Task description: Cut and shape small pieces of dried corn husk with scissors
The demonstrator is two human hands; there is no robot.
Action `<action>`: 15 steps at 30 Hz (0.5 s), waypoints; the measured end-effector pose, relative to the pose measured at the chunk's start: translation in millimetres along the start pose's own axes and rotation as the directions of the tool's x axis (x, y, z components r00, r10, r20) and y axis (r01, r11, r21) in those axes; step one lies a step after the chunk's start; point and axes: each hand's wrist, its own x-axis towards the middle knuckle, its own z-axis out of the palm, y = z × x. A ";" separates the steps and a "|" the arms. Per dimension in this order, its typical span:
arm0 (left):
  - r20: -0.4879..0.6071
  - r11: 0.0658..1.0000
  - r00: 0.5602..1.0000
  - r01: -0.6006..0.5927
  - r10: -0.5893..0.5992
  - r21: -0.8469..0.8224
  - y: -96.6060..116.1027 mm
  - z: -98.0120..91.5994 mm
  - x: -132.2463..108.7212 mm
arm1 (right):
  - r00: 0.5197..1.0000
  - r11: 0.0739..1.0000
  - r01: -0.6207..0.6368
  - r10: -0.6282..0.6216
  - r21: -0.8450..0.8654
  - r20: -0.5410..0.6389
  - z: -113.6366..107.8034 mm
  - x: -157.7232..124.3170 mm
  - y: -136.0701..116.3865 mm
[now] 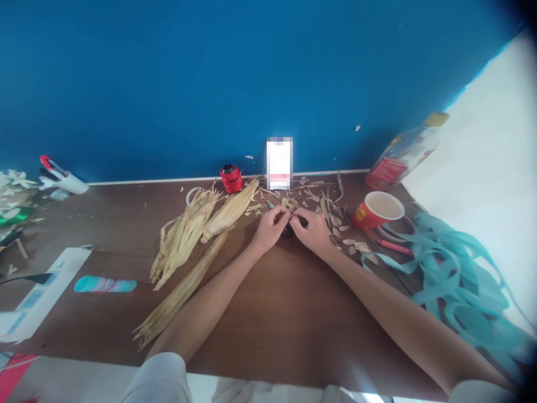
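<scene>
Over the desk, my left hand (269,228) and my right hand (312,228) meet fingertip to fingertip. Both are closed in a pinch; whatever lies between the fingers is too small to make out. Below them rests what looks like a pair of scissors (287,231), mostly hidden, with a blade tip showing past my left hand. Dried corn husks (184,240) lie to the left, one long strip beside my left forearm. Husk scraps (312,196) are scattered behind and right of my hands.
A lit phone (279,162) leans on the blue wall beside a red object (231,179). To the right stand a paper cup (380,210), a bottle (403,154) and tangled teal ribbon (457,274). A power strip (46,296), blue roll (106,285) and pen cup (73,182) are left.
</scene>
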 end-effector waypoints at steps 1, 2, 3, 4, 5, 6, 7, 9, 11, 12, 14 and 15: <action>0.004 1.000 1.000 0.001 -0.001 -0.003 -0.1 -0.2 0.1 | 1.000 1.000 -0.009 0.009 -0.003 0.006 0.0 0.0 -0.2; 0.006 1.000 1.000 0.001 -0.001 0.000 -0.1 -0.3 0.1 | 1.000 1.000 -0.021 0.022 -0.009 0.008 0.0 0.1 -0.4; 0.004 1.000 1.000 0.000 0.000 0.010 -0.1 -0.3 0.1 | 0.999 0.999 -0.035 0.035 -0.018 0.012 -0.1 0.3 -0.5; 0.001 1.000 1.000 -0.003 0.003 0.023 0.0 -0.3 0.1 | 0.999 0.998 -0.047 0.048 -0.028 0.016 0.0 0.4 -0.4; -0.004 0.999 1.000 -0.007 0.007 0.037 0.1 -0.3 0.0 | 0.998 0.998 -0.059 0.060 -0.036 0.021 0.1 0.7 0.0; -0.012 0.999 1.000 -0.009 0.009 0.047 0.4 -0.3 0.0 | 0.997 0.997 -0.068 0.069 -0.039 0.029 0.4 1.0 0.6; -0.020 0.999 1.000 -0.009 0.010 0.053 0.8 -0.4 -0.1 | 0.996 0.997 -0.073 0.075 -0.039 0.040 0.8 1.3 1.5; -0.033 0.998 0.999 -0.002 0.004 0.055 1.5 -0.7 -0.3 | 0.995 0.996 -0.075 0.077 -0.038 0.056 2.1 1.9 3.6; -0.039 0.998 0.999 0.013 -0.011 0.054 1.6 -1.0 -0.6 | 0.995 0.996 -0.076 0.079 -0.051 0.059 3.4 2.4 5.7; -0.039 0.998 0.999 0.023 -0.021 0.053 1.3 -1.2 -0.8 | 0.995 0.995 -0.078 0.081 -0.064 0.057 3.9 2.4 6.4; -0.037 0.998 0.998 0.044 -0.042 0.050 0.1 -1.5 -1.0 | 0.995 0.993 -0.077 0.083 -0.094 0.056 4.1 2.0 6.8; -0.034 0.998 0.998 0.053 -0.051 0.045 -0.7 -1.6 -1.0 | 0.995 0.992 -0.072 0.078 -0.106 0.058 3.9 1.6 6.6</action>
